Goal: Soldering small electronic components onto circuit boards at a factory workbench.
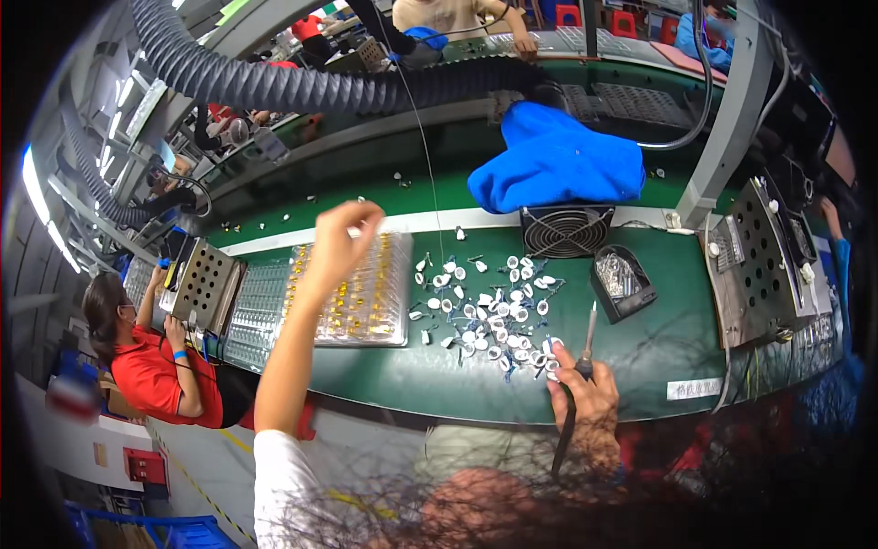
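My left hand (340, 242) is raised over a clear plastic tray (399, 316) holding rows of small yellow parts. Its fingers curl together in a pinch; what they hold, if anything, is too small to make out. In my right hand (594, 407) is a soldering iron (591, 334), tip pointing up and away. The thumb and fingertips of that hand also reach a small white part (552, 364) at the near edge of the pile. Many loose white, ring-like parts (503, 310) with blue wires lie scattered between my hands on the green bench (439, 371).
A black bin (640, 305) of small metal pieces stands right of the pile, near a fan (567, 231) under blue cloth (572, 165). A perforated metal box (764, 256) borders the right. A ribbed duct (274, 85) hangs overhead. A co-worker in red (155, 380) sits left.
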The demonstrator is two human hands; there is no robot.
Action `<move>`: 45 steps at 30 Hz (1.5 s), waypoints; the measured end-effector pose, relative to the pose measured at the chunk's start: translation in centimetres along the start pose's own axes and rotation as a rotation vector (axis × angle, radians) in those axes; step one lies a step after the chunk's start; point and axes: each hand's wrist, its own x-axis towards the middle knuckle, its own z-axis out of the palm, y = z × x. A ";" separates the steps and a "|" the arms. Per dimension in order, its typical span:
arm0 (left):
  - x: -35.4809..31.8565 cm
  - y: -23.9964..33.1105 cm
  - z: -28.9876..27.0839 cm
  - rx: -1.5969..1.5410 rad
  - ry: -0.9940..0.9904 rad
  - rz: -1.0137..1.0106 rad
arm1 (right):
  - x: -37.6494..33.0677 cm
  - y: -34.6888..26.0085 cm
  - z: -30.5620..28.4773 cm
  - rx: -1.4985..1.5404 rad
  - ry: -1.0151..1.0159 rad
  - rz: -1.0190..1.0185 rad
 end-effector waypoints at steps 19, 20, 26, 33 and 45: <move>5.9 -5.8 4.2 -0.195 -0.402 0.054 | -0.2 0.2 -0.5 0.051 0.050 0.059; 6.0 -3.8 4.2 -0.145 -0.485 0.117 | -0.2 0.0 -0.2 -0.005 0.137 0.020; 4.3 -3.2 1.0 -0.105 -0.464 0.141 | -1.5 0.0 -0.1 -0.071 0.001 0.094; -0.2 -7.1 -5.1 0.154 -0.355 0.013 | -1.0 0.7 0.0 0.094 0.025 0.089; -2.9 -8.0 -5.8 0.350 -0.341 0.027 | -0.5 0.3 0.1 0.095 0.137 0.011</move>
